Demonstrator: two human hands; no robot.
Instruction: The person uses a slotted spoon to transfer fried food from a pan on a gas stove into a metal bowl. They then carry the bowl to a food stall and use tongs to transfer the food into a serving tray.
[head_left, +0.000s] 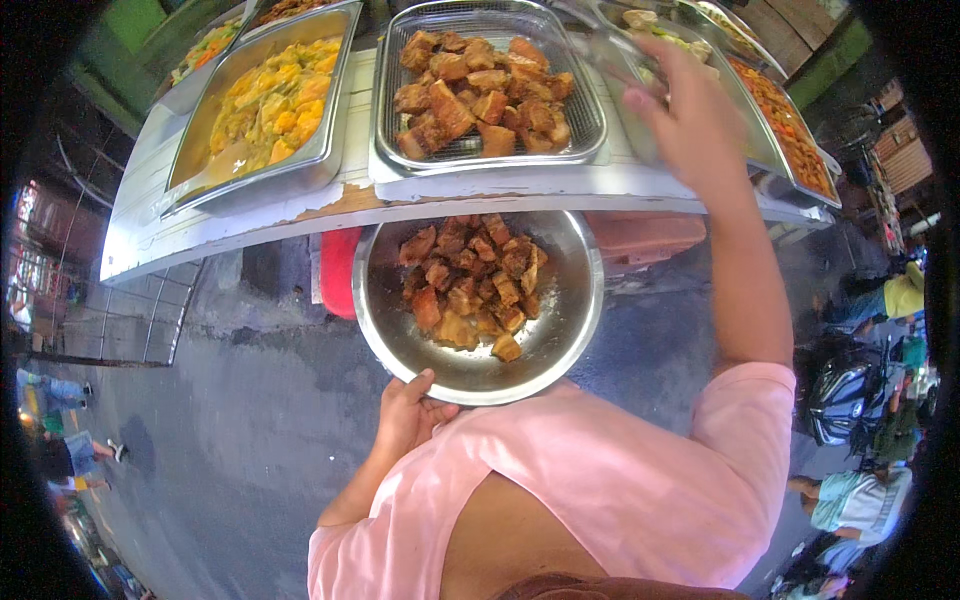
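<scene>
My left hand (411, 412) grips the near rim of a round stainless steel bowl (480, 380), its thumb over the edge. Chunks of browned fried meat (465, 281), probably pork, lie in the bowl. My right hand (686, 120) is raised over the right part of the stall table, blurred by motion. Between its thumb and fingers are metal tongs (611, 64), also too blurred to show their tips well. Left of this hand, a wire-mesh basket tray (491, 159) holds more fried meat pieces (487, 94).
A steel pan (330, 161) of yellow vegetable stew stands at left, with a spoon in it. Another pan (787, 124) of orange-red food is at far right. The white table edge (300, 225) overhangs the bowl. People (862, 499) and a motorcycle (844, 397) are on the right.
</scene>
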